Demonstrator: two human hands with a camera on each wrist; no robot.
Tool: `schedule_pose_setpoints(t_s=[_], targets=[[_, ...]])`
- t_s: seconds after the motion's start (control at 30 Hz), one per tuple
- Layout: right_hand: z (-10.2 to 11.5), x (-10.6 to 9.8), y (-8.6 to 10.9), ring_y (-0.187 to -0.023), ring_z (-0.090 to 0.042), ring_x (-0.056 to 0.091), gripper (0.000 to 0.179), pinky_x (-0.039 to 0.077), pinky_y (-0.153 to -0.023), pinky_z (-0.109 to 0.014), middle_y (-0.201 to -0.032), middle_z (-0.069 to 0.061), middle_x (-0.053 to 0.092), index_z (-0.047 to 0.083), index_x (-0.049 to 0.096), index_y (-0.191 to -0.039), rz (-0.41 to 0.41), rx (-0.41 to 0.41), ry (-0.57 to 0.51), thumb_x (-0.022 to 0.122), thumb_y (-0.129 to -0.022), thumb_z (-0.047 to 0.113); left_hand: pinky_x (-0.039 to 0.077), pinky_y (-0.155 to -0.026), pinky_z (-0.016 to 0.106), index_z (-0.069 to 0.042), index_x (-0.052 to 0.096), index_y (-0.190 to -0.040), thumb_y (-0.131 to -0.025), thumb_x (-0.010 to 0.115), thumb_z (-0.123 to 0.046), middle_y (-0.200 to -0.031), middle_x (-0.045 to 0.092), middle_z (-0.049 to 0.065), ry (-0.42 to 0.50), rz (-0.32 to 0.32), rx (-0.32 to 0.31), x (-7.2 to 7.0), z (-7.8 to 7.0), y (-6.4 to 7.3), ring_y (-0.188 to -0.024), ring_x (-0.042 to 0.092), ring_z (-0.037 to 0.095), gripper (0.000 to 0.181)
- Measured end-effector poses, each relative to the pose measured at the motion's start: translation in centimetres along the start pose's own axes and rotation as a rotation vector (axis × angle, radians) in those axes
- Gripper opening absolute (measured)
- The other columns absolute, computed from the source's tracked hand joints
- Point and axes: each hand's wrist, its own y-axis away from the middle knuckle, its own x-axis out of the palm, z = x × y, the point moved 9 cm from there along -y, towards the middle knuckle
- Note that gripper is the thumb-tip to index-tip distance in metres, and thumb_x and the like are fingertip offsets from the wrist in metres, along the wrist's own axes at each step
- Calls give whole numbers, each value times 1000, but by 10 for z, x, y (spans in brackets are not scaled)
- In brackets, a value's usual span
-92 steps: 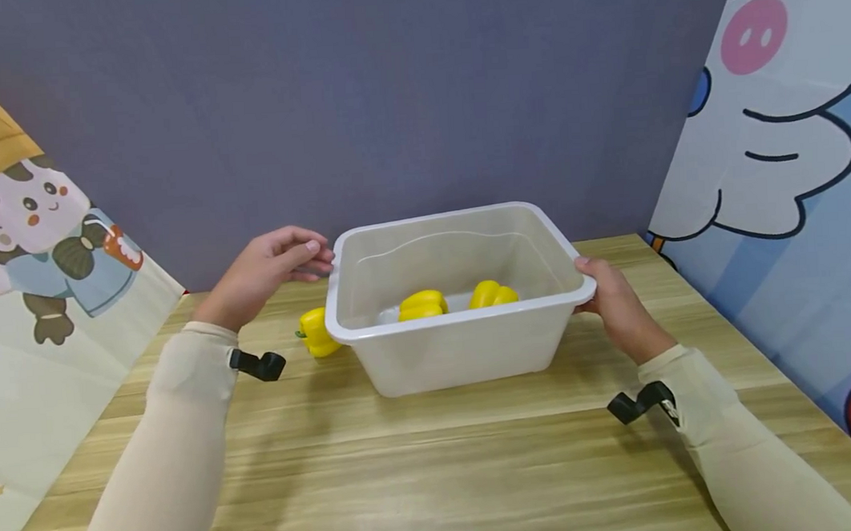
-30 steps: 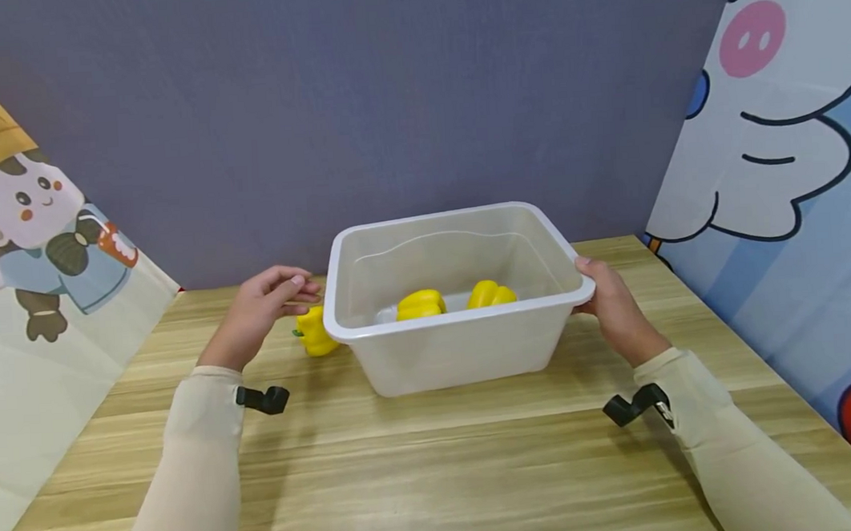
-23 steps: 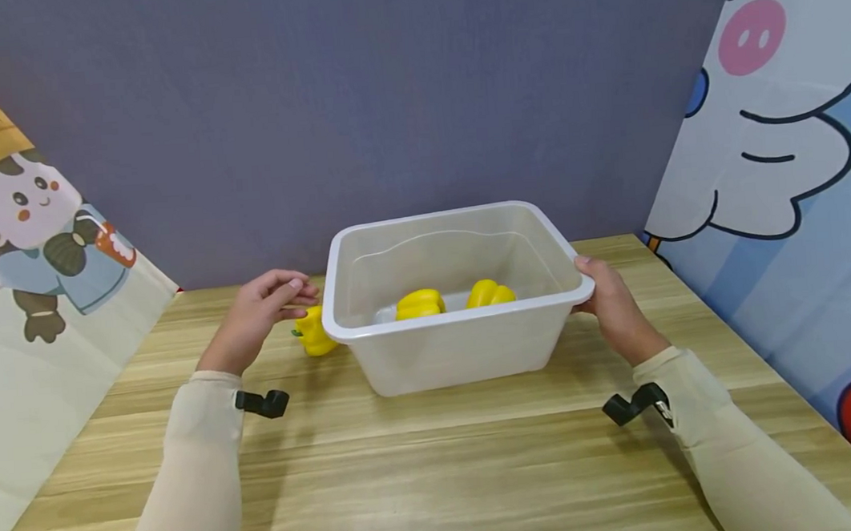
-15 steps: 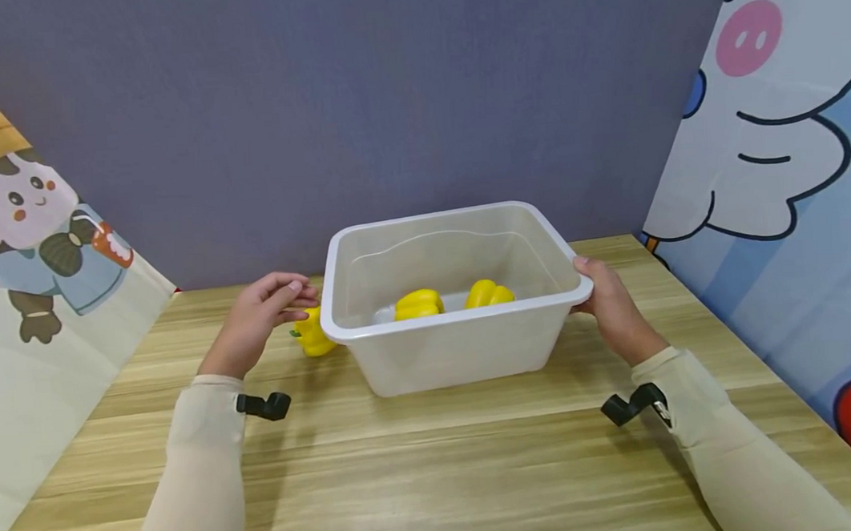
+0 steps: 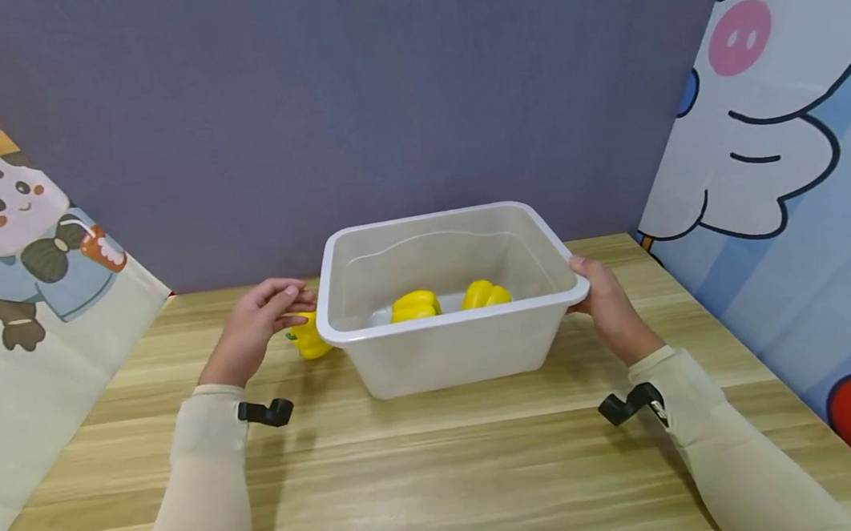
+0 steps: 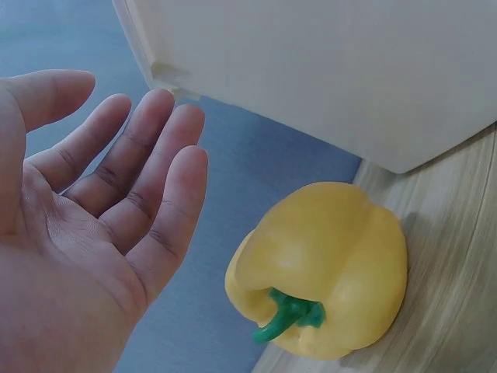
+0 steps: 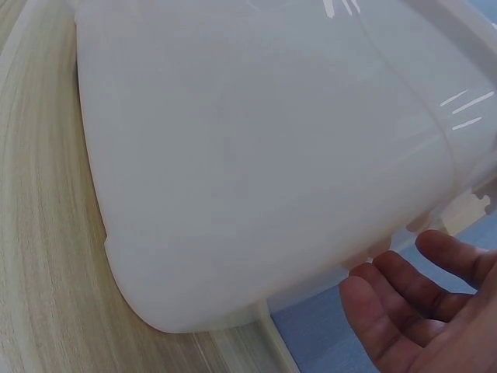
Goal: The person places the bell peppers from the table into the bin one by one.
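Observation:
A white plastic bin stands on the table, with a yellow bell pepper and a second bell pepper inside it. Outside the bin's left end lies another yellow bell pepper; its green stem shows in the left wrist view. Relaxed, slightly bent fingers hold nothing on my left hand, which is just above and left of that pepper, beside the bin's rim. My right hand grips the rim at the bin's right end, thumb on top and fingers underneath.
The wooden table runs up to a grey-blue back panel. Cartoon-printed side walls close in at the left and right. A black wrist mount sits on the left sleeve, and a similar one on the right.
My left hand has dropped from beside the bin's left rim to just over the outside pepper. The right hand keeps its grip on the rim. The whole view has shifted slightly.

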Motion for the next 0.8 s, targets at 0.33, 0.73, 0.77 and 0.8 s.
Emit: schedule_pose_setpoints(t_s=[0.33, 0.73, 0.77, 0.8], targets=[[2, 2, 0, -87, -14, 60, 60, 52, -73, -38, -102, -7, 66, -10, 53, -127, -2, -18, 7, 28, -107, 41, 57, -86, 31, 14, 47, -129, -104, 57, -25, -110, 70, 6, 67, 9, 34, 3, 0, 0, -100, 69, 18, 47], [-1, -1, 0, -89, -13, 59, 56, 51, -74, -36, -102, -4, 65, -7, 54, -124, -19, -3, -2, 29, -108, 41, 56, -86, 31, 0, 57, -118, -105, 55, -22, -107, 72, 5, 183, 16, 27, 5, 4, -3, -99, 69, 19, 26], [-2, 0, 0, -89, -14, 59, 58, 52, -75, -37, -102, -4, 65, -8, 53, -125, -14, 0, 3, 29, -108, 41, 56, -85, 30, 0, 57, -117, -105, 55, -22, -107, 72, 5, 183, 12, 24, 4, 5, -3, -98, 69, 19, 25], [-3, 1, -1, -89, -14, 59, 59, 51, -75, -37, -103, -6, 64, -9, 52, -126, -9, -1, 7, 28, -108, 42, 56, -85, 30, 0, 57, -117, -105, 55, -22, -106, 72, 4, 181, 6, 21, 3, 6, -3, -98, 69, 19, 25]])
